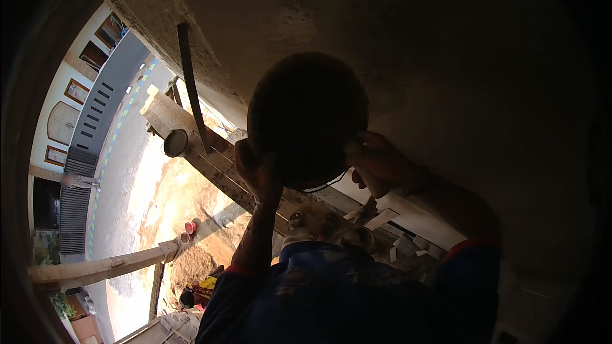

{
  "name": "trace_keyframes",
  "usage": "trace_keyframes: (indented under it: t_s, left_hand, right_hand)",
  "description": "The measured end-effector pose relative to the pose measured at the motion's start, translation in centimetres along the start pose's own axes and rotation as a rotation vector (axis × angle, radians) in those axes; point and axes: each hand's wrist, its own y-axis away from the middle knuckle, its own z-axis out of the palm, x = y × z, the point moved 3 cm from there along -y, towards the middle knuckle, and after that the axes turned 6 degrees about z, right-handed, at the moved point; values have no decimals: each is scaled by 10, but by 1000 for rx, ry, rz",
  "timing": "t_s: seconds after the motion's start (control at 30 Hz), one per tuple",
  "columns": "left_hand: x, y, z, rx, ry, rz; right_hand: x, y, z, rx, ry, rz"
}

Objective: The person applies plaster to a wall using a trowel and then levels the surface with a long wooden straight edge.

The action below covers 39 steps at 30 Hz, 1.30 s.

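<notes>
A round, dark bucket (308,114) is held up in front of me, close to the wall. My left hand (256,169) grips its left side, fingers curled at the lower edge. On the opposite side my right hand (377,158) is closed against the bucket. A pale, rounded shape below the right fingers is too dark to name. The thin wire handle (328,184) hangs along the bucket's near edge. Deep shadow hides what the bucket contains.
I stand on wooden planks (220,169) above the ground. Another bucket (175,143) sits at the planks' edge, near a leaning dark strip (191,83). A beam (108,267) crosses lower left. Below are red buckets (190,227) and a person in yellow (203,288); rubble (405,246) lies right.
</notes>
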Motion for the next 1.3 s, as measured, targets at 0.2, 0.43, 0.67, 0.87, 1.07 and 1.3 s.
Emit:
trace_keyframes:
  t_s: [0.2,0.43,0.67,0.87,1.07,1.3]
  left_hand:
    - [3,-17,-2,-99,34,59]
    - [7,-50,-14,-183,-128,120]
    - [9,-51,-9,-239,-43,153]
    - [11,-51,-10,-200,-201,68]
    - [13,-37,5,-232,-81,152]
    - [20,-39,9,-233,-177,207]
  right_hand:
    - [-1,-58,33,351,1049,-1017]
    - [-26,-19,40,316,1698,-760]
    - [-56,-12,16,762,1669,-1159]
    - [-19,-11,20,266,1592,-570]
    - [-41,-9,10,818,1666,-692]
    - [-29,15,24,732,1621,-976]
